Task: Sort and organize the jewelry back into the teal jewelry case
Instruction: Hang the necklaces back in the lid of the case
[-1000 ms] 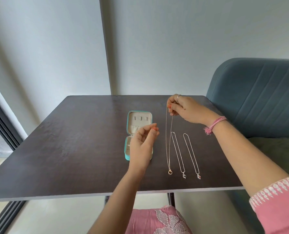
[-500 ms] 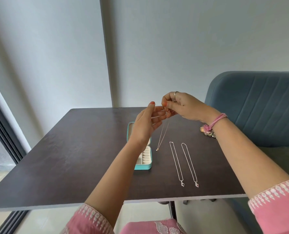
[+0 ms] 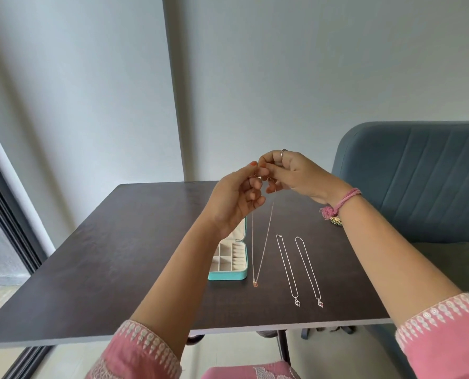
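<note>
Both hands pinching gold necklace (image 3: 258,258) above table (image 3: 113,258), teal case (image 3: 227,276) open

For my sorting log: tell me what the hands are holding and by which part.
Both the left hand and the right hand pinch the top ends of a thin necklace; its pendant hangs below.

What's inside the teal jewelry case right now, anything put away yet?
The visible part of the teal jewelry case shows cream compartments and ring rolls with no jewelry apparent in them. The left hand and forearm cover its upper left and most of the lid, so that part cannot be checked.
</note>
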`<state>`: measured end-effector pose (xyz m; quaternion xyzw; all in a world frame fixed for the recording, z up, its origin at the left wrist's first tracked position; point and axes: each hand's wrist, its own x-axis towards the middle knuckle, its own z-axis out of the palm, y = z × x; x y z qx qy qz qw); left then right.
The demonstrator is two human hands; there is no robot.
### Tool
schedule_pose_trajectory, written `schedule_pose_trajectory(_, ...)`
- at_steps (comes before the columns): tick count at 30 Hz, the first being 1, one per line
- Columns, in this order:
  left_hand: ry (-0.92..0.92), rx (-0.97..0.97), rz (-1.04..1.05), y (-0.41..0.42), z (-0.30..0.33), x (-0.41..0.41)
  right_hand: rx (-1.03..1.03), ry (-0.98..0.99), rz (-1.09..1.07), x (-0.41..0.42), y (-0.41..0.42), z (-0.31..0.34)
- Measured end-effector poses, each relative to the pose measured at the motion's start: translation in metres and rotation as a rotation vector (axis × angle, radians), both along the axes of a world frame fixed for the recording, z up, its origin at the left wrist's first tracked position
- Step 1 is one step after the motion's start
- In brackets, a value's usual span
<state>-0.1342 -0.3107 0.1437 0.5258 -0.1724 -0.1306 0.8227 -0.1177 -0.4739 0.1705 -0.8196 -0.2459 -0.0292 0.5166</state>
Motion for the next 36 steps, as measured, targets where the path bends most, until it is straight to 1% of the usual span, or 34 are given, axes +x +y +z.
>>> schedule_pose_trajectory(4,-0.011,-0.036,-0.008,0.003,0.004,-0.001,0.181,0.067,0.026,-0.003,0.004,-0.005)
schedule_pose_trajectory(9,0.021,-0.117,0.012,0.007,0.014,0.000,0.401,0.173,0.062,-0.007,0.009,-0.016)
schedule_pose_trajectory(12,0.062,-0.174,0.040,0.009,0.019,0.002,0.454,0.200,0.081,-0.009,0.011,-0.030)
schedule_pose_trajectory(15,0.097,-0.228,0.072,0.011,0.021,0.005,0.446,0.179,0.059,-0.011,0.013,-0.048)
schedule_pose_trajectory(18,0.112,-0.268,0.098,0.013,0.022,0.006,0.408,0.117,-0.008,-0.012,0.018,-0.062)
schedule_pose_trajectory(21,0.096,-0.304,0.127,0.014,0.023,0.006,0.350,0.050,-0.059,-0.016,0.023,-0.069)
schedule_pose_trajectory(26,0.039,-0.363,0.170,0.017,0.026,0.010,0.235,-0.027,-0.070,-0.020,0.028,-0.080)
schedule_pose_trajectory(28,-0.001,-0.345,0.191,0.018,0.026,0.012,0.139,-0.076,-0.065,-0.021,0.029,-0.082)
schedule_pose_trajectory(31,-0.069,-0.241,0.201,0.020,0.022,0.014,0.042,-0.143,-0.046,-0.024,0.030,-0.078)
schedule_pose_trajectory(33,-0.095,-0.160,0.183,0.020,0.020,0.015,0.046,-0.161,-0.034,-0.026,0.031,-0.070)
schedule_pose_trajectory(36,-0.080,-0.080,0.119,0.022,0.017,0.014,0.074,-0.185,-0.059,-0.029,0.032,-0.052)
